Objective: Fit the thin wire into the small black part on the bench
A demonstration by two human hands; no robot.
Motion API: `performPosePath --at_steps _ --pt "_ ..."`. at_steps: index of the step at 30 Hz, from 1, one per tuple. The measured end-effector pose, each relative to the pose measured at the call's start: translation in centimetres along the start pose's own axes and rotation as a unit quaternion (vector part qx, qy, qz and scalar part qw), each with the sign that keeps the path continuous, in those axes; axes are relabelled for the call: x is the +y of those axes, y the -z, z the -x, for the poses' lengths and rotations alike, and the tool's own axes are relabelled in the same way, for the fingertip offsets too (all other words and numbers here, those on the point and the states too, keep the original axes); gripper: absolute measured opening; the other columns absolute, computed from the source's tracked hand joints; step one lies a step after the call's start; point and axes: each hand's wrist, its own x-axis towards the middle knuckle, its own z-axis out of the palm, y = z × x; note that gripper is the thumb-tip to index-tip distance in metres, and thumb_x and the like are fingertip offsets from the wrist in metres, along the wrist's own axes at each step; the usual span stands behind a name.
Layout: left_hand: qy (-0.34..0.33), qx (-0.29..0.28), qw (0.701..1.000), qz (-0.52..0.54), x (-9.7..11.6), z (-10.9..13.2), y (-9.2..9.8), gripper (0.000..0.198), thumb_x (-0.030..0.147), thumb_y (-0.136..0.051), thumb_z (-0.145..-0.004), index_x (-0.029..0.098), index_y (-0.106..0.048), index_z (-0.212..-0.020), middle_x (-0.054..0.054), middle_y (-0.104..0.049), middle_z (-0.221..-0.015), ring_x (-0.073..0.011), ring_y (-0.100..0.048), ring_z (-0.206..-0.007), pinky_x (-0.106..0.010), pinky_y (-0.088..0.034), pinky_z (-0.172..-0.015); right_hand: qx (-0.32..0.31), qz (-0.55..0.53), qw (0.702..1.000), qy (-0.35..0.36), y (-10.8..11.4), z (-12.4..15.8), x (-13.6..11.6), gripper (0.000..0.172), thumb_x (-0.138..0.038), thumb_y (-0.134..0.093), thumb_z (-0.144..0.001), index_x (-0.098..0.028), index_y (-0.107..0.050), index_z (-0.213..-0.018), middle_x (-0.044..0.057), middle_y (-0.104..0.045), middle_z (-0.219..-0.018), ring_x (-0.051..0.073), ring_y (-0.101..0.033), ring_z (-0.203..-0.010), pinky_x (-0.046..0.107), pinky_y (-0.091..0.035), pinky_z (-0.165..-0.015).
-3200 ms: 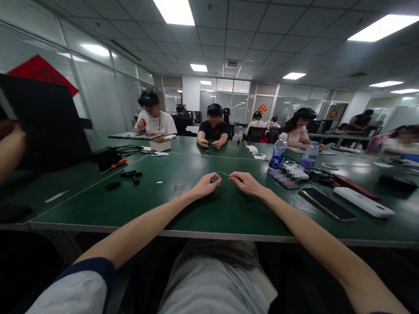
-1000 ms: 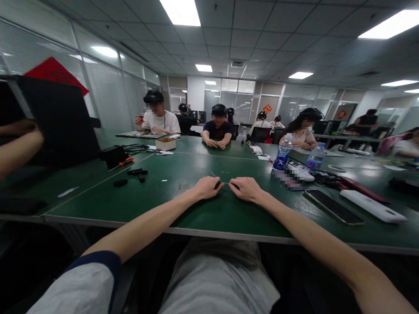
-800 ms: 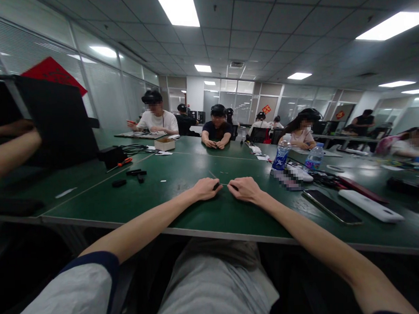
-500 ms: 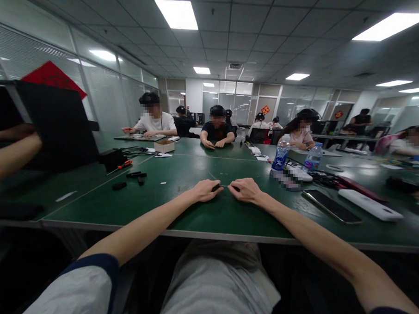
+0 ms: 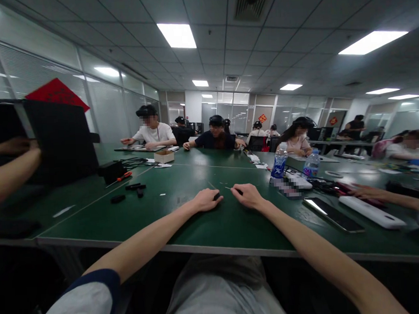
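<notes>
While the left hand and the right hand sit apart at 12 o'clock on the green table, the left closes on a small dark object at its fingertips. The right pinches a thin metal pin, which points toward that object across a narrow gap. An orange-handled screwdriver lies at 10 o'clock, a water bottle stands at 1 o'clock, and a smartphone lies at 2 o'clock beside a white oblong case.
</notes>
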Motion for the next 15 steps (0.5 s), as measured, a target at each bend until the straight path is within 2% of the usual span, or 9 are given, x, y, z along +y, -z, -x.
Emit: performPosePath --at_steps 3,8,12,15 --pt "0.001 0.004 1.0 0.009 0.1 -0.1 0.0 0.044 0.054 -0.031 -0.087 0.019 -0.058 -0.092 -0.01 -0.066 -0.085 -0.0227 -0.063 -0.078 -0.031 -0.045 -0.069 -0.023 -0.025 0.999 -0.043 -0.3 -0.2 0.7 0.037 -0.044 -0.037 -0.093 -0.021 -0.062 -0.08 0.002 -0.062 -0.071 0.013 -0.053 -0.063 0.023 -0.032 -0.059" --pt "-0.025 0.002 0.999 0.027 0.8 0.2 0.2 0.037 0.049 -0.036 -0.087 0.02 -0.059 -0.094 -0.01 -0.067 -0.087 -0.0229 -0.063 -0.078 -0.031 -0.045 -0.068 -0.053 -0.09 0.994 -0.034 -1.8 -0.4 -0.7 0.036 -0.054 -0.048 -0.085 -0.021 -0.063 -0.089 0.002 -0.062 -0.075 0.014 -0.054 -0.065 0.024 -0.037 -0.06" --pt "-0.06 -0.005 0.997 0.051 1.6 0.5 0.5 0.031 0.04 -0.042 -0.086 0.021 -0.059 -0.102 -0.009 -0.067 -0.093 -0.023 -0.063 -0.084 -0.031 -0.046 -0.073 -0.049 -0.14 0.989 -0.005 -1.7 -0.5 -1.6 0.032 -0.05 -0.055 -0.082 -0.021 -0.063 -0.092 0.002 -0.064 -0.082 0.015 -0.056 -0.07 0.025 -0.04 -0.065" --pt "-0.073 -0.006 0.996 0.058 1.7 0.7 0.6 0.031 0.04 -0.042 -0.086 0.02 -0.058 -0.103 -0.008 -0.067 -0.093 -0.0222 -0.064 -0.082 -0.031 -0.046 -0.073 -0.052 -0.171 0.984 0.01 -1.3 -0.5 -1.8 0.024 -0.043 -0.057 -0.082 -0.021 -0.064 -0.09 0.001 -0.065 -0.084 0.015 -0.057 -0.074 0.026 -0.041 -0.068"
